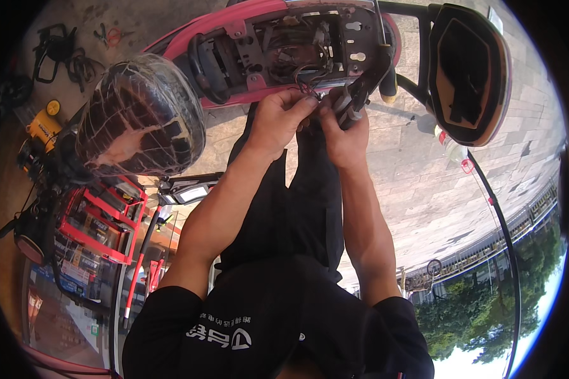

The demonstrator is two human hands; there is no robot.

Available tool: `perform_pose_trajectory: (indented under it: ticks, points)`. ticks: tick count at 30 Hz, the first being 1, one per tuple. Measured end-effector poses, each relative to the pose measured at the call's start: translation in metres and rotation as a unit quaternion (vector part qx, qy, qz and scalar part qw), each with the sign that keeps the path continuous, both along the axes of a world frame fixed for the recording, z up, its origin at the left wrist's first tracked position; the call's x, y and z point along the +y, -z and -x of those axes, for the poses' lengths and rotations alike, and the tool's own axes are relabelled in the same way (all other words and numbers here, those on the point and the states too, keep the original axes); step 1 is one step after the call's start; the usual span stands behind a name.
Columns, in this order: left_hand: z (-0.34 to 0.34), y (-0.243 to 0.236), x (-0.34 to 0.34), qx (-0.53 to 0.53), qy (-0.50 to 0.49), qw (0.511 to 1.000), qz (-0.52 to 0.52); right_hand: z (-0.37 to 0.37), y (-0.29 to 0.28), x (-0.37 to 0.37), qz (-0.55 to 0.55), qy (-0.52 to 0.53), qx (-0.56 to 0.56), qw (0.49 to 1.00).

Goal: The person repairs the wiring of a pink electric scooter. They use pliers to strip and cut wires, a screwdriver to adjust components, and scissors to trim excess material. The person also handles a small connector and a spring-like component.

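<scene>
In front of me is a red scooter body (246, 22) with its frame uncovered. Thin dark wires (306, 85) come out of its open bay toward my fingers. My left hand (279, 123) pinches a thin wire between thumb and forefinger at the bay's near edge. Close beside it, my right hand (346, 136) is closed around a grey ridged block (343, 104) with dark parts alongside it. The fingertips of both hands almost meet, and the exact joint between them is too small to make out.
A dark saddle (142, 117) in cracked clear film stands at left. At right is a large dark padded piece (468, 76) with a tan inside. Pliers (112, 36) lie on the far-left floor. A red rack (101, 221) and a clear bottle (450, 146) stand farther off.
</scene>
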State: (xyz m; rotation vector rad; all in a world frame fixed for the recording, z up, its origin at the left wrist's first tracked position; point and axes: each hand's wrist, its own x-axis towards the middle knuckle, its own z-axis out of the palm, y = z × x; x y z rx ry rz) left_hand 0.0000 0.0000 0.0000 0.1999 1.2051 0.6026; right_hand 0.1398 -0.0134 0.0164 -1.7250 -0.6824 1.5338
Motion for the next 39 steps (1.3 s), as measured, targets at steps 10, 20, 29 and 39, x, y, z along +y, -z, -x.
perform_pose_trajectory:
  ticks: [10, 20, 29, 39]
  points:
    - [-0.002, -0.002, -0.011, 0.011, 0.013, 0.999, -0.03, 0.002, 0.003, -0.007, 0.02, -0.018, 0.008, 1.0]
    - [0.003, -0.005, -0.004, -0.077, -0.008, 0.995, 0.062, -0.001, 0.005, -0.007, -0.003, -0.002, 0.006, 1.0]
    - [0.001, -0.005, 0.002, -0.006, 0.057, 0.998, 0.012, -0.002, -0.003, -0.002, 0.0, -0.069, -0.056, 0.996]
    - [0.0, 0.001, 0.005, 0.047, 0.054, 0.997, -0.023, -0.007, -0.001, 0.003, 0.034, 0.021, 0.069, 0.997]
